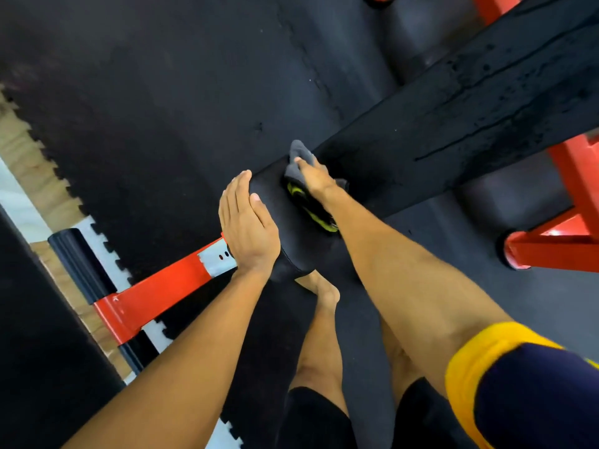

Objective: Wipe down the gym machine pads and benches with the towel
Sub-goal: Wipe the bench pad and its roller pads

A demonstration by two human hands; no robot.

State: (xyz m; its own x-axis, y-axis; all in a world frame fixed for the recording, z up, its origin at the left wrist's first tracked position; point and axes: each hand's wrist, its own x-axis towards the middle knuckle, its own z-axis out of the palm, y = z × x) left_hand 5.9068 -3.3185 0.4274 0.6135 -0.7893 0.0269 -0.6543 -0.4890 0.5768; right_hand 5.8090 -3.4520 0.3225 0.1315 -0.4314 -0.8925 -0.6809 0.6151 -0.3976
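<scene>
Grey towel (299, 157) sits on the black seat pad (275, 196), gripped and pressed down by my right hand (316, 179); my left hand (248, 222) rests flat, fingers straight, against the pad's near edge.

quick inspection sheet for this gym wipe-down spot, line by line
surface: black pad, rounded end; long bench beyond it, cover cracked
job's things: grey towel on the pad under the right hand
clutter: yellow-green marked item beneath right wrist, unidentifiable
grippers: left hand flat against pad end; right hand on towel, finger curl hidden
cables: nothing seen
surroundings: red frame, black rubber floor mat
</scene>
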